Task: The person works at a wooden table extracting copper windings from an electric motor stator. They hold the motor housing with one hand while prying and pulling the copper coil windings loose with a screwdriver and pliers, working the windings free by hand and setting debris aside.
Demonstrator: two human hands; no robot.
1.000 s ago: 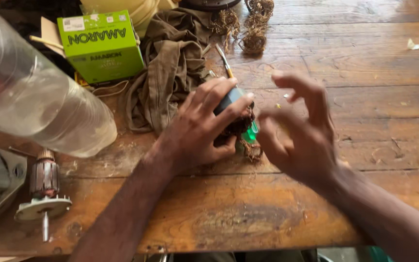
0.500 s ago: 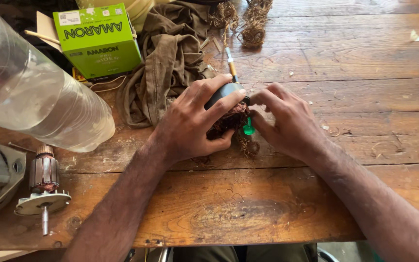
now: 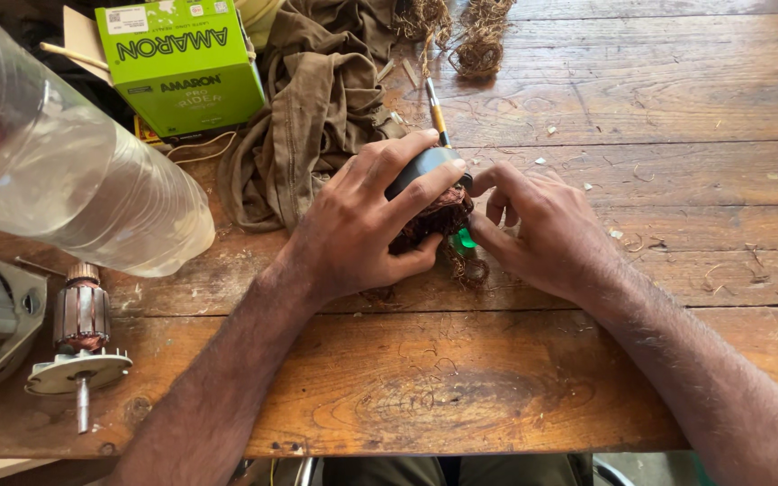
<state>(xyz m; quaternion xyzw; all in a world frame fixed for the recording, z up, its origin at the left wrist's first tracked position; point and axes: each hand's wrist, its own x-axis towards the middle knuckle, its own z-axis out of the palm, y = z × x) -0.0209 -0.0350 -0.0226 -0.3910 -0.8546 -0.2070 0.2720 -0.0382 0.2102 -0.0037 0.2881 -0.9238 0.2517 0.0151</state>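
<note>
On wooden table (image 3: 641,108) | left hand (image 3: 366,225) clamped around copper-wound motor part (image 3: 429,216) | right hand (image 3: 542,229) fingers curled, touching it

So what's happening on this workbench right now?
A person sits at a worn wooden table. The left hand grips a small motor part wound with copper wire, pressing it to the tabletop. The right hand is at the part's end, fingertips beside a small green piece. Loose wire strands trail below it. A brown cloth, a green box, a clear plastic bottle and a separate motor armature lie to the left.
</note>
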